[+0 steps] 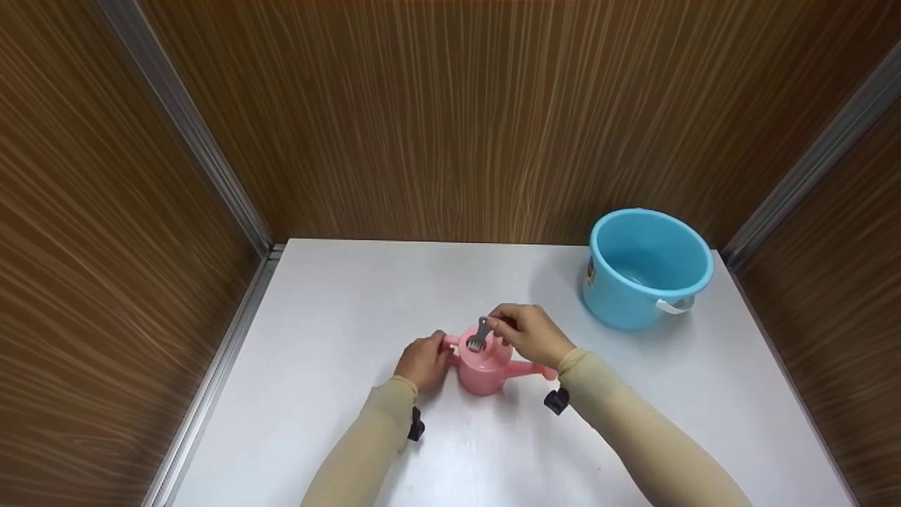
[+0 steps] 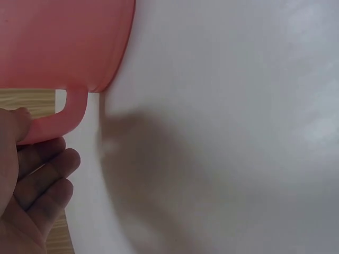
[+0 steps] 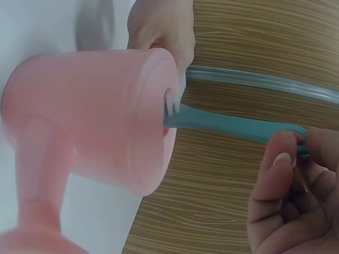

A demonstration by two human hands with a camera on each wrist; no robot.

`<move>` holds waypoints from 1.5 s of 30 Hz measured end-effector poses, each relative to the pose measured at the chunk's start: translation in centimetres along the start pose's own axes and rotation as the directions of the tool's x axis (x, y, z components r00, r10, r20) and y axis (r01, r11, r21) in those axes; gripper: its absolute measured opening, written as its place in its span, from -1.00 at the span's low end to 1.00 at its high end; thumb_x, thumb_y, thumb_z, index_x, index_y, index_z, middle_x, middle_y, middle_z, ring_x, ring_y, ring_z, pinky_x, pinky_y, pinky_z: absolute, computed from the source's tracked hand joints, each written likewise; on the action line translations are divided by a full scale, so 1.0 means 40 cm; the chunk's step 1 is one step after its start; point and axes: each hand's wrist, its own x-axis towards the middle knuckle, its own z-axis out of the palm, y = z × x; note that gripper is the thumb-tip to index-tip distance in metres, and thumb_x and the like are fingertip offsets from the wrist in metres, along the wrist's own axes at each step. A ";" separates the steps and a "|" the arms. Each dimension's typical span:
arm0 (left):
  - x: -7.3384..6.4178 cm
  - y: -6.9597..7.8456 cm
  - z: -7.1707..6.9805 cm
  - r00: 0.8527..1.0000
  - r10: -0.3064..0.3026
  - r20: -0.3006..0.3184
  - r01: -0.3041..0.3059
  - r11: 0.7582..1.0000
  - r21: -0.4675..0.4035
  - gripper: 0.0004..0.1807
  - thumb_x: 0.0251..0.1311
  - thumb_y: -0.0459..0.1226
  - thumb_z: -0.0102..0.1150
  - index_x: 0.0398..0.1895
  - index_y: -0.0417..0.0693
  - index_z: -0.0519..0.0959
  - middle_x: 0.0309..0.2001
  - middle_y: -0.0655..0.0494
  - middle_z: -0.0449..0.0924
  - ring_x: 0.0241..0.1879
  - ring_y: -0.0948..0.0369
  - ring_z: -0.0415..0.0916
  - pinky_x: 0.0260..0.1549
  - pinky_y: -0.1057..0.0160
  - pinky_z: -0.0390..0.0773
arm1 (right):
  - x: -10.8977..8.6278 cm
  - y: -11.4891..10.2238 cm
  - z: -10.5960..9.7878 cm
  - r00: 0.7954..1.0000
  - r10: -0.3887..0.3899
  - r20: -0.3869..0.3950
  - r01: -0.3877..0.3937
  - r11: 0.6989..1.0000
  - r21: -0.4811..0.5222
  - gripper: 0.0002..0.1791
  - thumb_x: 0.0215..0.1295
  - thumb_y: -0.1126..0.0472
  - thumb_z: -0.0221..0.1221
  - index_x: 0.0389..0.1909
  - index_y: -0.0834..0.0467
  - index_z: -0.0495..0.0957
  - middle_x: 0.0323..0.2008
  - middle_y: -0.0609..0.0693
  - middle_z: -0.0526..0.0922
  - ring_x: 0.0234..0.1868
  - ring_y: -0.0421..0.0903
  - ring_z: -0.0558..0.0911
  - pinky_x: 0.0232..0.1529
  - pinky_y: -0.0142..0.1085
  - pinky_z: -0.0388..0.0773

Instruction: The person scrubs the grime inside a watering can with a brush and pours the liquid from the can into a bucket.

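A pink watering can stands upright on the white table, its spout pointing right. My left hand grips the can's handle, with thumb and fingers about the loop in the left wrist view. Between thumb and fingertips, my right hand pinches the end of a small brush's grey-blue handle. The brush's white bristles are right at the round opening in the can's top. Part of the brush head is hidden by the opening's rim in the right wrist view.
A light blue bucket with a white handle stands at the table's back right. Wood-grain panels rise behind the white table and on both sides, with metal strips along the corners.
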 end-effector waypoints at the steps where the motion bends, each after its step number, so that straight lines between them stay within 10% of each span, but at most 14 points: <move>1: -0.001 -0.001 0.000 1.000 0.005 -0.003 -0.005 1.000 -0.004 -0.95 0.35 -0.19 0.11 -0.21 0.07 0.48 -0.36 0.25 0.55 -0.32 0.27 0.49 -0.21 0.20 0.53 | -0.002 0.000 -0.002 1.000 -0.004 -0.007 0.004 1.000 0.006 -0.82 0.39 0.12 0.14 -0.18 0.11 0.64 -0.34 0.20 0.63 -0.36 0.00 0.59 -0.32 -0.25 0.59; 45: -0.076 -0.026 0.015 0.993 0.042 -0.107 -0.048 0.997 -0.056 -0.94 0.24 -0.18 0.25 -0.31 0.13 0.55 -0.28 0.24 0.67 -0.22 0.25 0.59 -0.16 0.19 0.57 | -0.092 0.021 -0.010 0.953 -0.233 -0.192 0.244 0.969 0.034 -0.88 0.28 0.16 0.25 -0.18 0.01 0.65 -0.35 -0.04 0.67 -0.42 -0.16 0.60 -0.35 -0.31 0.61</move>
